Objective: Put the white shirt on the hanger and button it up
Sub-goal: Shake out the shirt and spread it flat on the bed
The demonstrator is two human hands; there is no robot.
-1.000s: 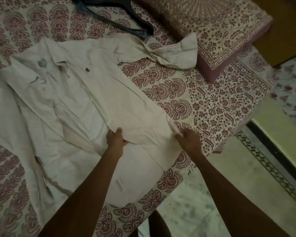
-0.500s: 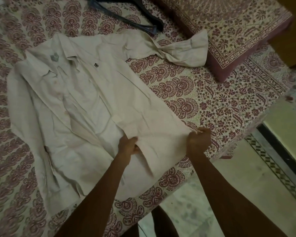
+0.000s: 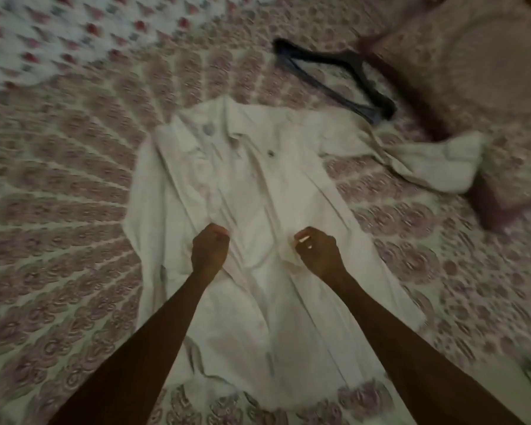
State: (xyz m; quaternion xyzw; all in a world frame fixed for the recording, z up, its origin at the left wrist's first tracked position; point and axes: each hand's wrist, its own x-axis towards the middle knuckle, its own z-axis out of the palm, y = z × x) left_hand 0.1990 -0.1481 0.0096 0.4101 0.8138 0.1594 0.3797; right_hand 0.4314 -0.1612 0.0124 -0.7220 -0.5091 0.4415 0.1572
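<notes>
The white shirt (image 3: 258,191) lies flat on the patterned bedsheet, collar away from me, its right sleeve stretched toward the pillow. At mid-chest height, my left hand (image 3: 210,250) is curled into the fabric of the left front panel. My right hand (image 3: 318,251) pinches the edge of the right front panel, a short gap away from the left hand. The dark hanger (image 3: 334,78) rests on the bed beyond the shirt's right shoulder, touched by neither hand. The frame is blurred.
A patterned pillow (image 3: 472,72) sits at the far right, next to the hanger and under the sleeve cuff. The bedsheet (image 3: 59,210) spreads wide to the left. The bed's edge and the floor (image 3: 509,384) show at the lower right.
Both hands have moved from the shirt's hem up to its middle. The right front panel now lies folded over the shirt's front. My view has swung to face the shirt squarely.
</notes>
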